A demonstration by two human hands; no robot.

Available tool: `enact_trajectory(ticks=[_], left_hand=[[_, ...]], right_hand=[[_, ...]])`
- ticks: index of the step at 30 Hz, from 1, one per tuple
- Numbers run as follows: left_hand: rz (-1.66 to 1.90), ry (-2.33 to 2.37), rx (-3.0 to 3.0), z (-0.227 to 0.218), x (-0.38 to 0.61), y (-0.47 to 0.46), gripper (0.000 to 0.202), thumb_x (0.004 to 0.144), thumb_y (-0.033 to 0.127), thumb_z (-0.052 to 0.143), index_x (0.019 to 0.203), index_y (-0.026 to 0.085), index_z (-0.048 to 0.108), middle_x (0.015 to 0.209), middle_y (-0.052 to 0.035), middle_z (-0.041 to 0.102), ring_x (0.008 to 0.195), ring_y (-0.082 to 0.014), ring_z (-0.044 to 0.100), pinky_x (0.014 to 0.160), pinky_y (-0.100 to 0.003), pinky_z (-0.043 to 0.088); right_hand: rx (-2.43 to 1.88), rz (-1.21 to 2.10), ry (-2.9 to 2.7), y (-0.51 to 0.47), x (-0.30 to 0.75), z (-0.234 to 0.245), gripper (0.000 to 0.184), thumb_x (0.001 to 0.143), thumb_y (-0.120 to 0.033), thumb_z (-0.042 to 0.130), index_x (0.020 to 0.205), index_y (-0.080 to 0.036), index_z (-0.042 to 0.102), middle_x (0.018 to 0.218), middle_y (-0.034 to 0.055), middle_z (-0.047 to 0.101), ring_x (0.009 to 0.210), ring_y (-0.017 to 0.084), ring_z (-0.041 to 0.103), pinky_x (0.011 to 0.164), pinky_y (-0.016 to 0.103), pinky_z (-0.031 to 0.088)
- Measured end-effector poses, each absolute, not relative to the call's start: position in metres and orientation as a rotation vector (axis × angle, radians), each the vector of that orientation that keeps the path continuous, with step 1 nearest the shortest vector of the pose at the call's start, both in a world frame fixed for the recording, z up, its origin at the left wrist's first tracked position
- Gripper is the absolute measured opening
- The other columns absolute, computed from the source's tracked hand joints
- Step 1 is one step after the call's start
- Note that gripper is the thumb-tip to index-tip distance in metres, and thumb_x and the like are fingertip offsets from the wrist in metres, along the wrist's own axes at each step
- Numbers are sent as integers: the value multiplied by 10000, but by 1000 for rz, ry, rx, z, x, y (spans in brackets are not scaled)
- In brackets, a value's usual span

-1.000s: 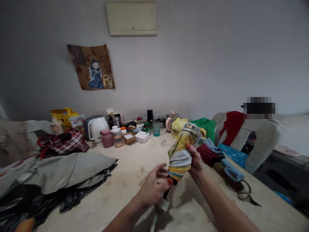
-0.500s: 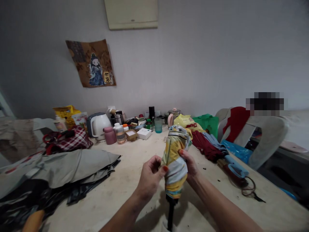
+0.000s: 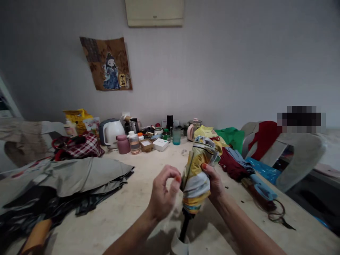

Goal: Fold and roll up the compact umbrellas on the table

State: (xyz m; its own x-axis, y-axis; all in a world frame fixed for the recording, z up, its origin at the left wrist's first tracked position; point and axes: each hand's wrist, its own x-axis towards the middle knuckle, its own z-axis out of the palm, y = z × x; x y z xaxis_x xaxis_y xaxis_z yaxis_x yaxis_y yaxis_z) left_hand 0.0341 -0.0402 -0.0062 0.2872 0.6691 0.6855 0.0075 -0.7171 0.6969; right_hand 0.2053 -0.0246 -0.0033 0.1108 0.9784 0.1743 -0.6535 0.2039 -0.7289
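Note:
A folding umbrella [image 3: 198, 184] with yellow, white and grey cloth is wrapped round its black shaft, tilted with its top to the right. Below the cloth, the shaft runs down to a pale handle [image 3: 180, 245] near the bottom edge. My right hand [image 3: 215, 182] grips the cloth from the right, thumb across the front. On the other side, my left hand [image 3: 164, 191] is curled, thumb and forefinger pinched together close to the cloth's left edge. Whatever lies between those fingertips is too small to make out.
A grey-and-black umbrella [image 3: 79, 177] lies at left, its wooden handle [image 3: 38, 235] in front. Dark red [image 3: 233, 164] and blue umbrellas lie at right. Along the back of the table [image 3: 127, 212] stand a kettle [image 3: 114, 132], bottles, small boxes and bags. A person's dark hair shows beyond a chair.
My left thumb has come off the front of the umbrella cloth, and that hand now pinches beside it. The umbrella leans more to the right. The whole view has shifted slightly.

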Motion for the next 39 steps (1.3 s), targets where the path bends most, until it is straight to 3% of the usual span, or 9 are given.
enact_trajectory(ticks=[1, 3, 6, 9, 14, 21, 26, 31, 39], left_hand=[[1466, 676, 1882, -7, 36, -40, 230, 868, 335, 571, 1021, 163, 581, 1018, -102, 600, 972, -217, 581, 845, -335, 467], [1347, 803, 1766, -11, 43, -42, 700, 707, 373, 762, 1309, 168, 469, 1275, -158, 555, 1190, -302, 526, 978, -409, 440], [1187, 972, 1724, -18, 60, -49, 1154, 451, 260, 906, 1448, 178, 331, 1404, -201, 486, 1284, -379, 461, 1067, -484, 375], [1185, 1090, 1707, -22, 69, -51, 1046, 501, 180, 844, 1428, 150, 360, 1284, -204, 591, 1159, -365, 570, 1016, -498, 420], [1106, 891, 1594, -13, 61, -46, 655, 574, 98, 705, 1200, 156, 521, 1074, -104, 700, 946, -252, 669, 852, -345, 527], [1054, 670, 1434, -15, 59, -44, 617, 538, 87, 707, 1128, 123, 530, 1015, -80, 697, 870, -200, 654, 785, -277, 525], [1189, 750, 1301, -20, 58, -33, 580, 546, 127, 722, 1097, 121, 540, 965, -73, 697, 829, -186, 645, 749, -268, 524], [1331, 919, 1281, -23, 48, -19, 548, 559, 153, 702, 1083, 136, 544, 1025, -91, 690, 903, -211, 652, 787, -295, 525], [1388, 980, 1380, -20, 43, -13, 557, 541, 131, 682, 1082, 129, 550, 982, -82, 694, 885, -205, 665, 798, -281, 523]], right_hand=[[-554, 1300, -718, -25, 203, -2, 339, 487, -311, 842, 760, -170, 700, 757, 50, 754, 575, 218, 677, 624, 349, 583], [-571, 1300, -681, -24, 197, -2, 397, 470, -295, 861, 808, -161, 702, 792, 60, 756, 609, 225, 684, 627, 344, 577], [-656, 1199, -637, -23, 186, -2, 449, 487, -289, 880, 871, -154, 689, 756, 33, 741, 581, 184, 658, 583, 300, 555], [-726, 1128, -572, -21, 179, -2, 467, 482, -289, 893, 871, -153, 673, 720, 7, 724, 554, 151, 630, 592, 286, 553], [-649, 1294, -581, -19, 183, -1, 476, 444, -296, 904, 841, -151, 686, 748, 28, 736, 592, 175, 650, 612, 306, 566], [-486, 1513, -815, -23, 193, -2, 483, 472, -410, 886, 855, -165, 725, 957, 98, 753, 830, 266, 693, 780, 368, 557], [-664, 1329, -879, -16, 197, -1, 493, 484, -466, 896, 850, -175, 738, 805, 50, 746, 726, 202, 660, 750, 326, 517], [-795, 1113, -808, -5, 209, 2, 504, 464, -610, 854, 641, -170, 682, 685, 11, 692, 657, 122, 557, 665, 246, 430], [-815, 1023, -871, -11, 219, 9, 502, 454, -522, 896, 523, -156, 559, 473, -27, 526, 465, 70, 417, 478, 218, 277]])
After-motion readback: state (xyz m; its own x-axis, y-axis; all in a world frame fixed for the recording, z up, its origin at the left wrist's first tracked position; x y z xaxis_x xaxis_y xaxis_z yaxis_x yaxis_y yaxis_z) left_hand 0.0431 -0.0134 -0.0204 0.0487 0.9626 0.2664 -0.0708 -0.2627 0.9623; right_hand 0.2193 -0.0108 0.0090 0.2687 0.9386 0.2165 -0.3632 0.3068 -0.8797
